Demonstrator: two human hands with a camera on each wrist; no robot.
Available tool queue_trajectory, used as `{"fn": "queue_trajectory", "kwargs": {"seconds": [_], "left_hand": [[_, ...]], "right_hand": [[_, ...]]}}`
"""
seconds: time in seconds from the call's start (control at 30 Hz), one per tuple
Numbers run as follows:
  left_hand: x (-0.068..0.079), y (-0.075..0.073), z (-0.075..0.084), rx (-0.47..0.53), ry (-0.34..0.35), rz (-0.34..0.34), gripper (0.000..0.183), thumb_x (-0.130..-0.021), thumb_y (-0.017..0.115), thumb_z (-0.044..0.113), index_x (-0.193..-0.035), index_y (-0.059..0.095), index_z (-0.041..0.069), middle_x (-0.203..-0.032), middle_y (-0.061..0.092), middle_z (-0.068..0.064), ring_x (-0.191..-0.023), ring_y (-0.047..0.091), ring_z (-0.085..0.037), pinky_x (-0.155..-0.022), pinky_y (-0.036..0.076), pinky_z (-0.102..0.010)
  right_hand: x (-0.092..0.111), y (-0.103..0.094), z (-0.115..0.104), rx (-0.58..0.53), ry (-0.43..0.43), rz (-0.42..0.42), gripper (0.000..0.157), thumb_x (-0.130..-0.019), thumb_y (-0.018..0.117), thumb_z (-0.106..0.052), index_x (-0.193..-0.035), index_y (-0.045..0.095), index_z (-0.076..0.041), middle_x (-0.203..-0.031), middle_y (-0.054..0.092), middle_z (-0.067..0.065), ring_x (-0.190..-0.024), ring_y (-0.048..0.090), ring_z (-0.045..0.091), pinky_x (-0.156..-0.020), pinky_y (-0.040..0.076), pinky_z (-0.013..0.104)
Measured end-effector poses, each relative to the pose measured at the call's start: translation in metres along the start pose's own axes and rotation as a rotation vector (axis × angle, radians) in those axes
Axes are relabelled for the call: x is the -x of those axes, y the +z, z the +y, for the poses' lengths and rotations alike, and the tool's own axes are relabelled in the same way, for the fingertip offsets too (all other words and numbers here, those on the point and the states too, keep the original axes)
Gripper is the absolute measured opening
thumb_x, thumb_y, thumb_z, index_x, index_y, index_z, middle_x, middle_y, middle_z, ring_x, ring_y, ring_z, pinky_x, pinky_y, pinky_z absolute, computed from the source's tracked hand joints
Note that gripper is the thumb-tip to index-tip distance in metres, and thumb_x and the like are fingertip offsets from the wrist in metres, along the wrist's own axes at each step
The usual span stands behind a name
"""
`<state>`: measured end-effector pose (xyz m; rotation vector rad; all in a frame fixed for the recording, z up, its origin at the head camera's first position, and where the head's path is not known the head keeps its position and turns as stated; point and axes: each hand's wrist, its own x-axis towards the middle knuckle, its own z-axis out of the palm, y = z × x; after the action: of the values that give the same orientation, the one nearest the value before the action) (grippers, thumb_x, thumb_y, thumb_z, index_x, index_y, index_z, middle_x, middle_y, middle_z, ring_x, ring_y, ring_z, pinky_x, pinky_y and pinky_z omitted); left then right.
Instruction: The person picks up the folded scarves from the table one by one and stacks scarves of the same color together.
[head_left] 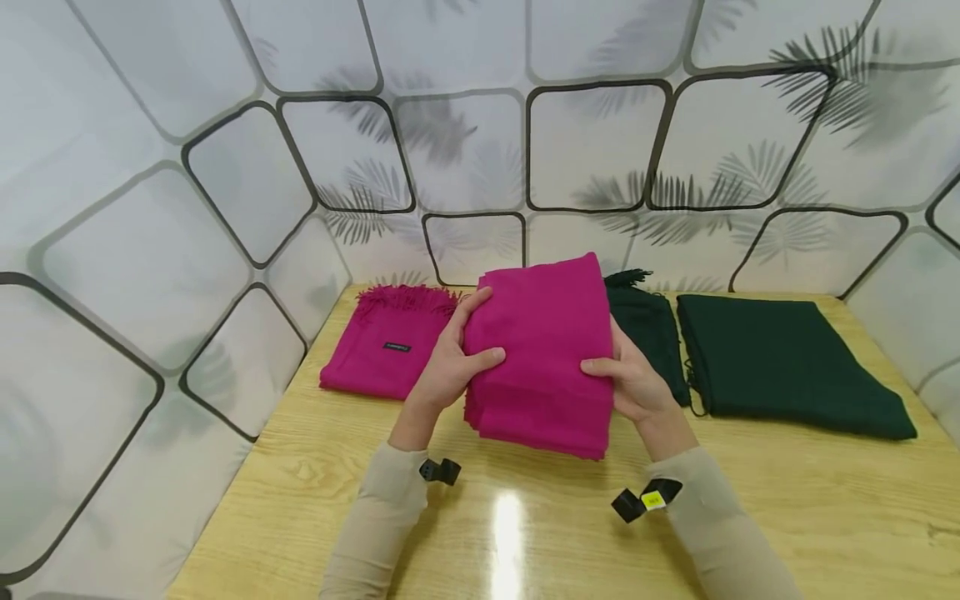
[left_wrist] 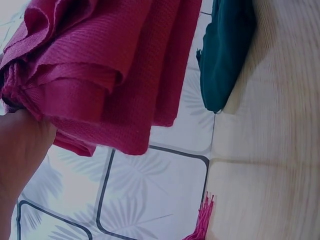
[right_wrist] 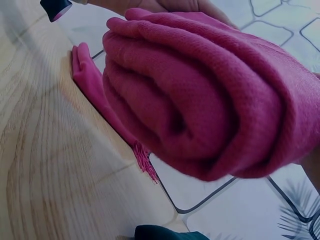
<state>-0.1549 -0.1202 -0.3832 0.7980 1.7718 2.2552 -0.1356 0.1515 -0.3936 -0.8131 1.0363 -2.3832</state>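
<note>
Both hands hold a folded magenta scarf [head_left: 543,350] up above the table, tilted toward the head camera. My left hand [head_left: 457,354] grips its left edge, thumb on the front face and fingers round the side. At the right edge my right hand [head_left: 633,375] pinches it, thumb in front and the other fingers hidden behind. The right wrist view shows the thick rolled layers of the scarf [right_wrist: 200,100] from the side. In the left wrist view, its loose fold ends [left_wrist: 110,85] hang past the left hand [left_wrist: 25,145].
Back left on the wooden table [head_left: 330,483] lies another folded magenta scarf [head_left: 375,362] with a fringe and a dark label. A dark green fringed scarf [head_left: 652,333] is partly hidden behind the right hand. Further right lies a larger folded dark green scarf [head_left: 787,362]. Patterned cloth [head_left: 592,142] forms the walls.
</note>
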Motion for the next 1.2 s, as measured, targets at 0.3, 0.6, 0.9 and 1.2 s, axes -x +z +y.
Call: {"fn": "queue_trajectory", "kwargs": {"seconds": [0.3, 0.6, 0.9, 1.2], "left_hand": [[0.001, 0.007, 0.003, -0.085, 0.014, -0.003, 0.080, -0.089, 0.075, 0.013, -0.155, 0.032, 0.028, -0.157, 0.027, 0.001, -0.132, 0.043, -0.031, -0.097, 0.049, -0.036], [0.007, 0.009, 0.004, -0.114, -0.001, -0.031, 0.078, -0.089, 0.074, 0.012, -0.154, 0.033, 0.026, -0.151, 0.034, -0.006, -0.129, 0.046, -0.030, -0.095, 0.050, -0.038], [0.023, 0.006, 0.014, -0.230, -0.075, -0.041, 0.077, -0.089, 0.073, 0.009, -0.153, 0.035, 0.029, -0.148, 0.036, -0.006, -0.124, 0.051, -0.030, -0.093, 0.051, -0.040], [0.043, -0.012, 0.016, -0.265, -0.139, -0.062, 0.075, -0.091, 0.071, 0.008, -0.153, 0.034, 0.030, -0.151, 0.035, -0.004, -0.126, 0.050, -0.029, -0.094, 0.051, -0.040]], "right_hand": [[0.009, 0.005, -0.003, 0.004, 0.003, 0.023, 0.083, -0.093, 0.028, 0.021, -0.159, 0.004, -0.024, -0.142, 0.040, 0.009, -0.126, 0.053, 0.023, -0.095, 0.053, 0.038], [0.017, 0.007, 0.000, -0.014, 0.027, 0.032, 0.088, -0.092, 0.026, 0.022, -0.159, 0.000, -0.030, -0.145, 0.038, 0.008, -0.128, 0.052, 0.022, -0.096, 0.051, 0.038], [0.021, 0.012, 0.011, -0.068, 0.049, -0.013, 0.087, -0.093, 0.024, 0.021, -0.159, -0.002, -0.030, -0.146, 0.036, 0.007, -0.130, 0.050, 0.022, -0.100, 0.050, 0.038], [0.017, 0.016, 0.036, -0.144, 0.100, -0.017, 0.093, -0.092, 0.026, 0.022, -0.158, -0.003, -0.037, -0.150, 0.034, 0.005, -0.132, 0.049, 0.022, -0.102, 0.048, 0.039]]}}
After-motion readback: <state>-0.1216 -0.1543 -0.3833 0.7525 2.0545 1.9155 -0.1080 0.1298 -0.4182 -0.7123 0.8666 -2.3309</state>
